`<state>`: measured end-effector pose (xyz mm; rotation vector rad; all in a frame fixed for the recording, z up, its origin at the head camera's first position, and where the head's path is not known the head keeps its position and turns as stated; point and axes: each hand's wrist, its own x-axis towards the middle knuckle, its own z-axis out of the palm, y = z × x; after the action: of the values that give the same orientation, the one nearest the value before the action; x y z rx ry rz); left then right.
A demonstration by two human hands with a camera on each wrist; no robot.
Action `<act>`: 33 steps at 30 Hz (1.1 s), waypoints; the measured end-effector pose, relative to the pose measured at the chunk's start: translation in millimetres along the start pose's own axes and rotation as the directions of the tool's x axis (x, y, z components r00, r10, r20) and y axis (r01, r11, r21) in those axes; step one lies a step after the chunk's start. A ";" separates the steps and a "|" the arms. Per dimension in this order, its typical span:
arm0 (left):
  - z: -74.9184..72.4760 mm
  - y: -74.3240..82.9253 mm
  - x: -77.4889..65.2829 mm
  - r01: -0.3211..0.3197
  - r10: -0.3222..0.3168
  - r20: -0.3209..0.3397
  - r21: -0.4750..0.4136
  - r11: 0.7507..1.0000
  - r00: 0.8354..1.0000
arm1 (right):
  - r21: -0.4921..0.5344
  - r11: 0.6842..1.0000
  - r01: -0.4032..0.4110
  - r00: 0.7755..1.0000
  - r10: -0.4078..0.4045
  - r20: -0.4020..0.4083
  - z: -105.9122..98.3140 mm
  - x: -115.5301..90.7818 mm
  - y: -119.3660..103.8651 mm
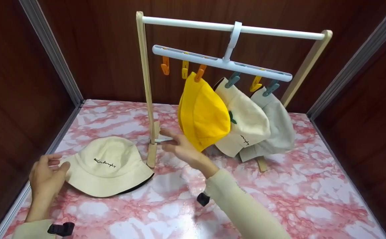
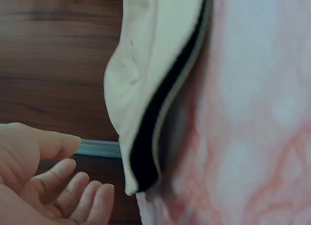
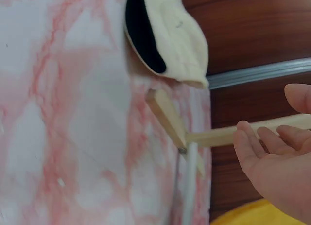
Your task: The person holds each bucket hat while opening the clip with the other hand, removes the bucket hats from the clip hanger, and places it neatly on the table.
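A cream bucket hat (image 1: 108, 166) with dark script lies on the marbled tabletop, brim down, its black lining showing under the edge (image 2: 155, 108). My left hand (image 1: 48, 174) is at the hat's left side, thumb close to the brim; the left wrist view shows its fingers (image 2: 99, 200) loosely bent and a gap before the hat. To the right of this hat, my right hand (image 1: 183, 149) hovers by the rack's left post (image 1: 146, 79), fingers extended and nothing in them. A yellow hat (image 1: 203, 113) hangs just behind that hand, pinched by an orange clip (image 1: 200, 73).
A pale blue clip hanger (image 1: 193, 59) hangs on the rack's white bar (image 1: 279, 32). It also carries a white hat (image 1: 246, 122) and a grey hat (image 1: 279, 122) on blue-grey clips. Orange and yellow clips (image 1: 185, 69) at its left end hold nothing. Dark wood-look panels enclose the table.
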<state>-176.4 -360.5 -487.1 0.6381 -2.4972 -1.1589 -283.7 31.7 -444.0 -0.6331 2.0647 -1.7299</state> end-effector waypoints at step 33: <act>32.7 135.1 10.0 -0.560 0.578 -0.007 -0.260 0.787 0.816 | -0.108 0.960 0.260 0.945 -0.276 -0.177 -97.2 -62.0 -88.5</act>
<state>-235.1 -267.6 -401.5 -0.2341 -2.2840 -1.2232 -276.7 133.0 -339.9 -0.8384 2.2790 -1.9275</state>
